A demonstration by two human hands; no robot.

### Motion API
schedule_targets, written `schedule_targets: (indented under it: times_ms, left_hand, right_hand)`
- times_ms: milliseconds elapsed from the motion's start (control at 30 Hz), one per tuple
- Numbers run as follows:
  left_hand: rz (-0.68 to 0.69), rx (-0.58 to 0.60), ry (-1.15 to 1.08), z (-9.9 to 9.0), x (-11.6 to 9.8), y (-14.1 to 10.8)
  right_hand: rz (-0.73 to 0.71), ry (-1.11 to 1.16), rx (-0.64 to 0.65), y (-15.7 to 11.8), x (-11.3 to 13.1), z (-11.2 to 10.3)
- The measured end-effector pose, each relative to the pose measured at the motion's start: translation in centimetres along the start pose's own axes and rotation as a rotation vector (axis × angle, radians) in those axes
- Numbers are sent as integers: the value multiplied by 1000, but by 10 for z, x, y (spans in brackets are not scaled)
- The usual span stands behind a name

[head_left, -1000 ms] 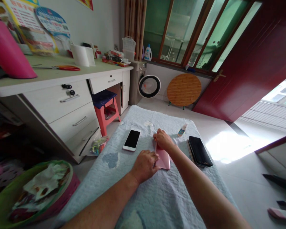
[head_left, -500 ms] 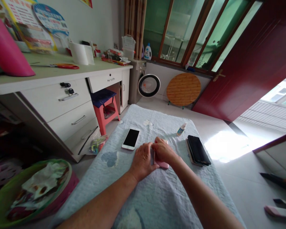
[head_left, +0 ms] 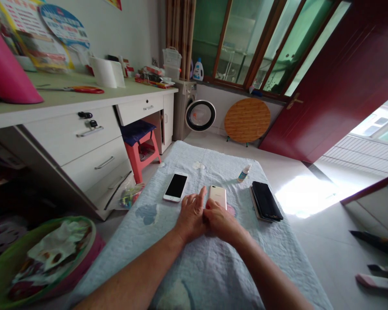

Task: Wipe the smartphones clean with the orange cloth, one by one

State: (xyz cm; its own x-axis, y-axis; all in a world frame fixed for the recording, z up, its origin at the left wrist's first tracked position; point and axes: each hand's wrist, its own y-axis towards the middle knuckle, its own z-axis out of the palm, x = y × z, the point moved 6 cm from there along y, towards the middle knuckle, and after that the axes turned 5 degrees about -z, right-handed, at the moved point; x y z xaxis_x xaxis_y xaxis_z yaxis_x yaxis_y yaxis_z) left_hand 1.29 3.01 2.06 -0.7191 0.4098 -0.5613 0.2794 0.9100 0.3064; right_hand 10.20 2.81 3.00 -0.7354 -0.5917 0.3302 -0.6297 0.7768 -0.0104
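A pale gold phone (head_left: 218, 194) lies back up on the cloth-covered bed, its camera at the upper left corner. My left hand (head_left: 191, 215) grips it along the left edge, index finger stretched toward the top corner; the thumb is hidden. Curled over the phone's lower part, my right hand (head_left: 220, 220) presses down with closed fingers. Whatever those fingers may pinch is out of sight. To the left rests a white phone (head_left: 176, 187) with a dark screen. A small spray bottle (head_left: 244, 173) stands beyond, and a stack of dark phones (head_left: 267, 201) lies at right.
Beside the bed at left are a waste basket (head_left: 93, 241) full of rubbish and a red stool (head_left: 142, 150). The desk (head_left: 129, 95) carries scissors (head_left: 87, 89) and a paper roll (head_left: 105, 72). A washing machine (head_left: 181, 110) has its round door open.
My right hand has slid from the phone's top down to its lower part, uncovering the camera end. My left index finger has lifted and straightened. The view shifted slightly.
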Motion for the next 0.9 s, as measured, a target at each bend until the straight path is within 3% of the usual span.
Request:
schedule_targets:
  times_ms: [167, 367, 667, 900]
  left_hand:
    - [92, 67, -73, 7, -2, 1]
    - [83, 83, -85, 7, -1, 2]
    - [91, 109, -54, 5, -2, 2]
    - [179, 167, 30, 2, -13, 3]
  right_hand:
    - [-35, 143, -61, -4, -5, 2]
    - [142, 172, -130, -2, -33, -8]
    - [341, 33, -248, 34, -90, -31]
    - [369, -6, -262, 46, -100, -28]
